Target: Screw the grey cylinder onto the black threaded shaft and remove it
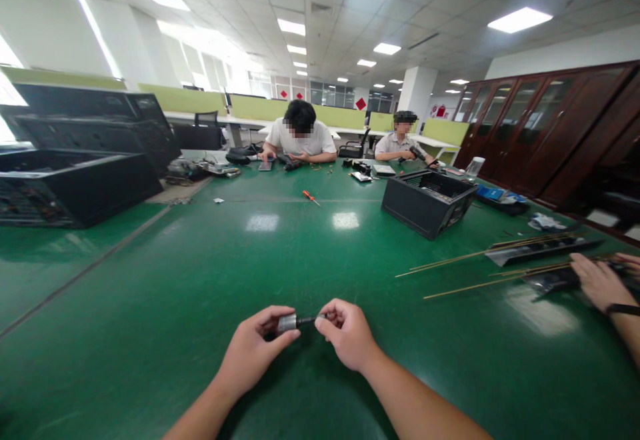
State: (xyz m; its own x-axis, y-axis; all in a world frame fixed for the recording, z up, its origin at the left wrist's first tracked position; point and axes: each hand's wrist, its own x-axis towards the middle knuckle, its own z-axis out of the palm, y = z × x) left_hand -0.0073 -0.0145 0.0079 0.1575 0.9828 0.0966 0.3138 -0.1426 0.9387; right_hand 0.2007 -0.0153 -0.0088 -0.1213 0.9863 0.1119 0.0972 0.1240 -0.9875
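Just above the green table (280,267), both of my hands are on a small silver metal cylinder (287,323) with a thin dark shaft (306,322). My left hand (255,343) grips the cylinder between thumb and fingers. At the shaft's other end, my right hand (347,333) pinches with thumb and fingertips, which cover that end. The part lies roughly level, the cylinder to the left. Its exact kind I cannot make out.
An orange screwdriver (310,197) lies ahead. Black computer cases stand left (75,187) and right (427,203). Thin brass-coloured rods (460,289) lie at right near a co-worker's hands (600,280). Two people (300,137) (400,140) sit across the table.
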